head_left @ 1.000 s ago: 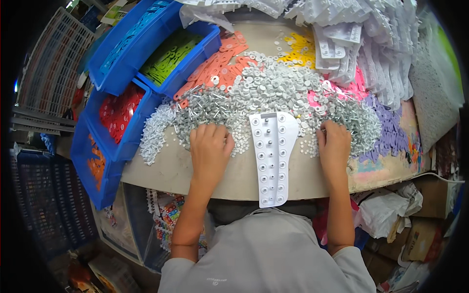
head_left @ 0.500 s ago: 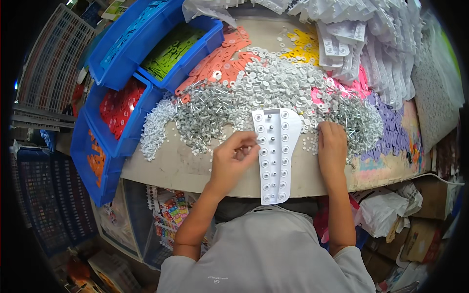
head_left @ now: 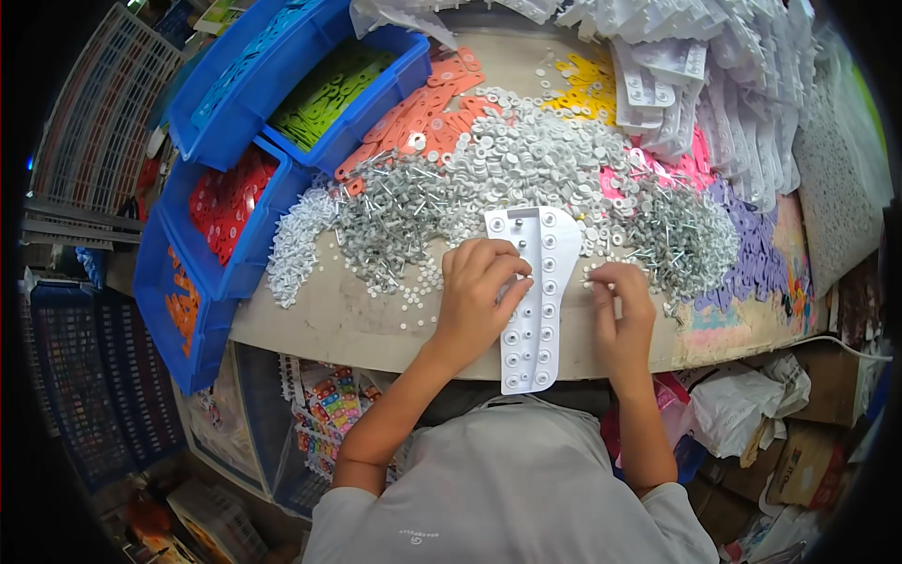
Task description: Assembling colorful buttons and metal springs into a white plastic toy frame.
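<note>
A white plastic holder [head_left: 561, 249], wide and rounded at its far right, lies lengthwise in front of me. Round white pieces line both its sides, and small metal pins stand in its middle channel. My left hand [head_left: 477, 299] reaches over its left side, thumb and fingertips pinched at the channel. Whatever they hold is too small or hidden to name. To the right of the holder, my right hand [head_left: 625, 305] is above the tabletop, thumb and forefinger drawn together. I cannot make out what is between them. Beyond the holder spreads a heap of white plastic discs [head_left: 536, 150].
Metal pins [head_left: 390, 211] are piled left of the discs, more pins [head_left: 672, 230] at right. Blue bins [head_left: 315, 160] of coloured strips stand far left. Coral strips [head_left: 413, 117], yellow strips [head_left: 587, 89] and purple strips [head_left: 747, 249] lie loose. White plastic holders [head_left: 742, 103] are stacked far right.
My left hand has moved right, from beside the holder to over its channel. My right hand has drawn back nearer to me from the pin heap, fingers now bent toward the thumb.
</note>
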Demonstrator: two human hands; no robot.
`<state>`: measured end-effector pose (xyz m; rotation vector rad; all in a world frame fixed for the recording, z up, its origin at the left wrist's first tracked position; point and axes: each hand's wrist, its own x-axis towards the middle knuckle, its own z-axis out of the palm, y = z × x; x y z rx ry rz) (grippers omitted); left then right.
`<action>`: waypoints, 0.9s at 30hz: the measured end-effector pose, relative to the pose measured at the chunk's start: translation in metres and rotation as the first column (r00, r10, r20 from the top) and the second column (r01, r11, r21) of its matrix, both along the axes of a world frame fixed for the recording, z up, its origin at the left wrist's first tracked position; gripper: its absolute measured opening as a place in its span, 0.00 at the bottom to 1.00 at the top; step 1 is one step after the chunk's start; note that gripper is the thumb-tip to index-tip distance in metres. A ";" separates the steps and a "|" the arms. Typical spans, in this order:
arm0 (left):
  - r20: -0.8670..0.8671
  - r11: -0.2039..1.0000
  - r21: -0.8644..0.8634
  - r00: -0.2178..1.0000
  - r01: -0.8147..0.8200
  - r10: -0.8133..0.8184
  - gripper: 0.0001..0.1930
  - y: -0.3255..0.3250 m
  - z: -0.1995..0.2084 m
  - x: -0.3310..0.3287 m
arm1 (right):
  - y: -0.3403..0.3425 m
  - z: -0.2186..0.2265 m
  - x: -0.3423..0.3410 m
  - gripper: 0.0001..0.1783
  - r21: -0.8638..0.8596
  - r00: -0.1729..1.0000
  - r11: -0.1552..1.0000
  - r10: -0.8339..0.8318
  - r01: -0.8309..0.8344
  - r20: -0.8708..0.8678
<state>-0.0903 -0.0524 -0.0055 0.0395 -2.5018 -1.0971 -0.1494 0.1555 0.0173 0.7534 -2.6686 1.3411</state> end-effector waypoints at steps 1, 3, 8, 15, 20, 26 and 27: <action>0.001 1.000 0.000 1.000 0.000 0.000 0.07 0.000 0.000 0.000 | -0.004 0.002 0.005 0.06 0.000 1.000 1.000 0.000 0.000 0.001; 0.017 0.999 -0.031 1.000 0.021 -0.021 0.07 0.000 0.000 0.000 | -0.012 0.006 0.015 0.08 -0.112 0.990 0.993 0.057 -0.043 0.129; 0.023 0.980 -0.170 0.994 0.105 -0.102 0.09 -0.006 0.013 0.010 | -0.030 0.006 0.024 0.11 -0.152 0.984 0.986 0.093 -0.069 0.152; 0.177 0.994 -0.110 0.984 0.004 0.015 0.26 -0.014 0.014 0.046 | -0.031 -0.004 0.024 0.12 -0.067 0.983 0.986 0.160 -0.154 0.086; 0.359 0.976 0.017 0.910 0.218 -0.210 0.54 0.003 0.023 0.077 | -0.033 -0.001 0.024 0.13 0.141 0.940 0.949 0.302 -0.281 -0.159; 0.248 0.982 -0.060 0.956 0.178 -0.158 0.51 0.027 -0.002 0.103 | -0.032 0.005 0.025 0.11 0.040 0.962 0.964 0.265 -0.263 -0.065; 0.199 0.982 -0.036 0.965 0.184 -0.173 0.49 0.026 -0.004 0.104 | -0.032 0.005 0.026 0.11 0.037 0.959 0.961 0.277 -0.275 -0.066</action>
